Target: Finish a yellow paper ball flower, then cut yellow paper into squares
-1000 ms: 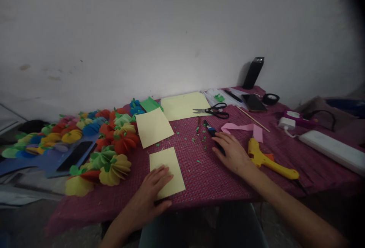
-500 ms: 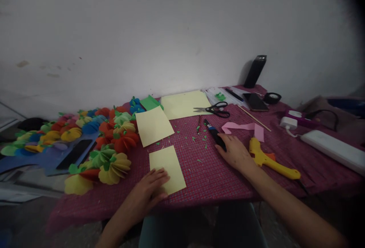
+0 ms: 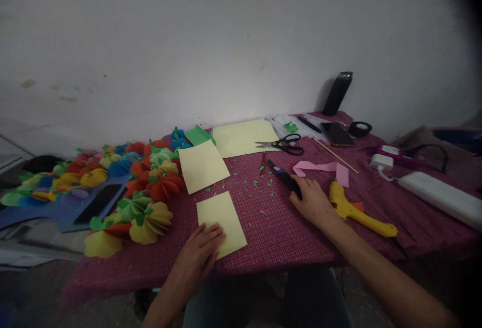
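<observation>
My left hand (image 3: 205, 247) lies flat on a pale yellow sheet of paper (image 3: 226, 212) near the table's front edge, its fingers stretched out. The thumb's side is partly hidden. To the right, my right hand (image 3: 312, 200) has its thumb and fingers on either side of the rear end of a black utility knife (image 3: 284, 176), which lies low against the tablecloth and points up and left. Green paper scraps (image 3: 270, 182) are scattered between the hands. Another pale yellow sheet (image 3: 203, 166) rests farther back. Black-handled scissors (image 3: 288, 144) lie beyond the knife.
Many colourful paper pumpkins (image 3: 150, 217) crowd the left side. On the right are a yellow glue gun (image 3: 357, 215), a pink paper strip (image 3: 320, 166), a wooden stick (image 3: 335, 155), a phone (image 3: 337, 133), a white power strip (image 3: 440, 197) and a black bottle (image 3: 339, 93).
The utility knife has turned slightly, its rear end shifting right with my right hand. My left hand has slid a little on the sheet, its thumb drawn in closer.
</observation>
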Tool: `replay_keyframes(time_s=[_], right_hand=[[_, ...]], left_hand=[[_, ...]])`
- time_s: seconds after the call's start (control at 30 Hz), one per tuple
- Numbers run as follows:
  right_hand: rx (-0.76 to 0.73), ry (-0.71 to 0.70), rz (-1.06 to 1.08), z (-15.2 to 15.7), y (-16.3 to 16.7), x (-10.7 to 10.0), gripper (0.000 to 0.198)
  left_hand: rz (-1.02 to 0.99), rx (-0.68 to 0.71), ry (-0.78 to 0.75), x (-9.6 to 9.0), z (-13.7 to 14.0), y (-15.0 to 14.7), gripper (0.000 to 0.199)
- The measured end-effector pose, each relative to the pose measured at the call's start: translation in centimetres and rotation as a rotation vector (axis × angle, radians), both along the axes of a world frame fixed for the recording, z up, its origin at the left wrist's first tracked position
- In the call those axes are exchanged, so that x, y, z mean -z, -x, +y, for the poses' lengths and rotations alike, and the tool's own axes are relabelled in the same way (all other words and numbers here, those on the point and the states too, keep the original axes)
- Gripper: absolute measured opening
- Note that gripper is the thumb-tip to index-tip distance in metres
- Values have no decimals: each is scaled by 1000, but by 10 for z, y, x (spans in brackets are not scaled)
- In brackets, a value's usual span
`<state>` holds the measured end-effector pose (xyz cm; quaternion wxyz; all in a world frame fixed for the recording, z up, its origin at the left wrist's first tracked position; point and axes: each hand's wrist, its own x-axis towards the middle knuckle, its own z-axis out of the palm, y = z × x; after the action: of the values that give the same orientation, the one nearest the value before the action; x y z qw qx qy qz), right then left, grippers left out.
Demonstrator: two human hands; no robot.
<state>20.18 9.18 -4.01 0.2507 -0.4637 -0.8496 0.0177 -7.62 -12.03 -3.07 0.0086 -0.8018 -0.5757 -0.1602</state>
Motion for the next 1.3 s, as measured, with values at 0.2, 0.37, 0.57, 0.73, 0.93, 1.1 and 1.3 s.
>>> replay_keyframes(time_s=[0.2, 0.37, 0.57, 0.73, 0.93, 1.1, 1.3], right_hand=[[-146, 89, 385, -22, -1, -23, 43], [-347, 400, 377, -64, -9, -50, 36], [-515, 299, 67, -110, -38, -50, 42], [-558, 260, -21, -124, -33, -39, 42], [-558, 163, 4, -130, -30, -40, 46], [-555, 126, -26, -132, -46, -44, 49], [-581, 177, -44, -134, -33, -42, 43]], left_hand=[[-60, -71, -82, 2, 8, -10, 34], [-74, -97, -65, 2, 21, -19, 35], [-54, -134, -12, 0, 22, -25, 37], [-61, -132, 3, 0, 20, -25, 37], [-73, -164, -14, 2, 21, -25, 37], [-65, -151, -23, 0, 20, -26, 37], [-66, -131, -21, 4, 19, -23, 38]])
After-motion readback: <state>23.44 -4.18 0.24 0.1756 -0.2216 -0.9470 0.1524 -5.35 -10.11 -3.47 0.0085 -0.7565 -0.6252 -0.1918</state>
